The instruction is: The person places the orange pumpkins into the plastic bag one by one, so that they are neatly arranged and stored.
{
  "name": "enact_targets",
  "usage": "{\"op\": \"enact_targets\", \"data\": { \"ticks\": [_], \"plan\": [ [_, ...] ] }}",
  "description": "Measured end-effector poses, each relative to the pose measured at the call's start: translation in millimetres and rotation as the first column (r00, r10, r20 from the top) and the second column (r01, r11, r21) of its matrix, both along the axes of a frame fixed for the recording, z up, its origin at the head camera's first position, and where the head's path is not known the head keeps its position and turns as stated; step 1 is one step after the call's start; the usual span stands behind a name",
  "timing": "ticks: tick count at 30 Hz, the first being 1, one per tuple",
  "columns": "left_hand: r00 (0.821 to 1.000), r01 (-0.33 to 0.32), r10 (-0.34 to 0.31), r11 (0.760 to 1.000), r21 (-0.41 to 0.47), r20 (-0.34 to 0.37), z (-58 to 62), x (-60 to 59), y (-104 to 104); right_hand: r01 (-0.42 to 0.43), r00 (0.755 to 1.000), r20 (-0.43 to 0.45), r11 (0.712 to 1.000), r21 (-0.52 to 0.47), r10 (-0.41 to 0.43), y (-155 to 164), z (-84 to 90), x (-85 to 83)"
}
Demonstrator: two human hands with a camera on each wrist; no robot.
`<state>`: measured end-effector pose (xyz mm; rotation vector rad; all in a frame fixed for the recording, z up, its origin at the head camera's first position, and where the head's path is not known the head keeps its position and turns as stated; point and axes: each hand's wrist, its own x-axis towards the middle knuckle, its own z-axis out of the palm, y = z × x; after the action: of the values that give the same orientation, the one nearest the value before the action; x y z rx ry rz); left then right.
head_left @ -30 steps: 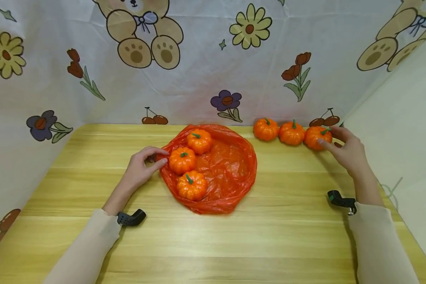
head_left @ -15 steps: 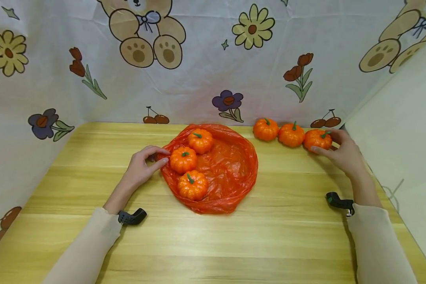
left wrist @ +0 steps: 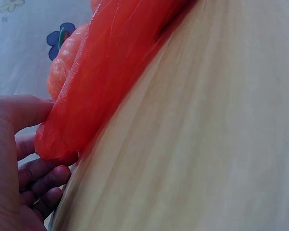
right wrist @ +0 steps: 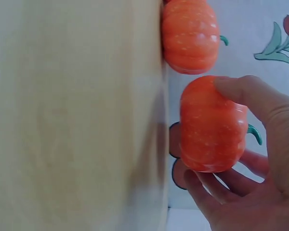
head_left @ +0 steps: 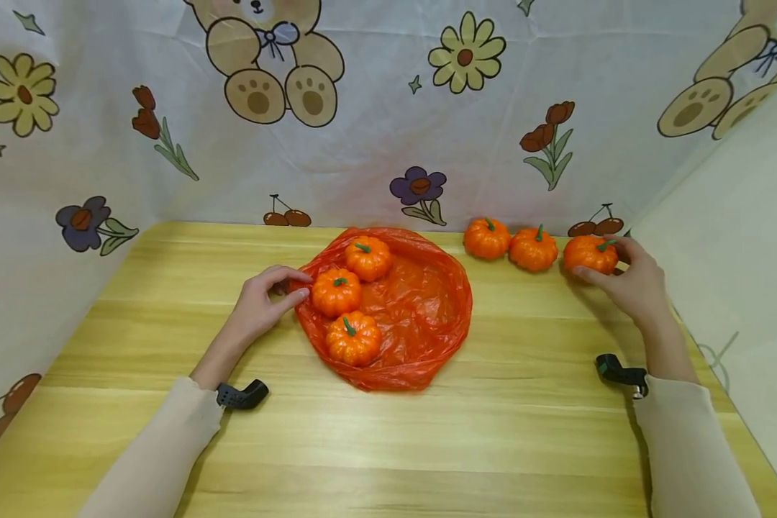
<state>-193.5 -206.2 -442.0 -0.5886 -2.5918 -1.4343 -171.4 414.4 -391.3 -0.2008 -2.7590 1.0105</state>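
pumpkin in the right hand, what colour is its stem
Green; the pumpkin itself is orange. Shows best in the right wrist view.

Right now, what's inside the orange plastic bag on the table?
Three small orange pumpkins lie in the open orange bag. Whatever is beneath them or under the bag's folds is covered.

No readable text, labels, brands, numbers or signs in any view. The backdrop cloth beyond the fingers carries only printed bears, flowers and cherries, no lettering. The orange bag and pumpkins by the fingertips are unmarked.
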Motion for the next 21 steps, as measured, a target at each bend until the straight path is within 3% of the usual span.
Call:
{"op": "enact_targets", "data": {
  "ticks": [6, 21],
  "plan": [
    [1.000, -0.005, 0.005, 1.000, -0.002, 0.014, -0.5, -0.1, -0.3, 0.043, 0.998, -0.053, 0.999, -0.032, -0.045, -0.8, 8.8, 1.2],
    [1.000, -0.004, 0.004, 1.000, -0.004, 0.009, 0.2, 0.7, -0.4, -0.017, 0.991, -0.134, 0.999, -0.037, 0.012, -31.7, 31.6, 3.7]
  ]
}}
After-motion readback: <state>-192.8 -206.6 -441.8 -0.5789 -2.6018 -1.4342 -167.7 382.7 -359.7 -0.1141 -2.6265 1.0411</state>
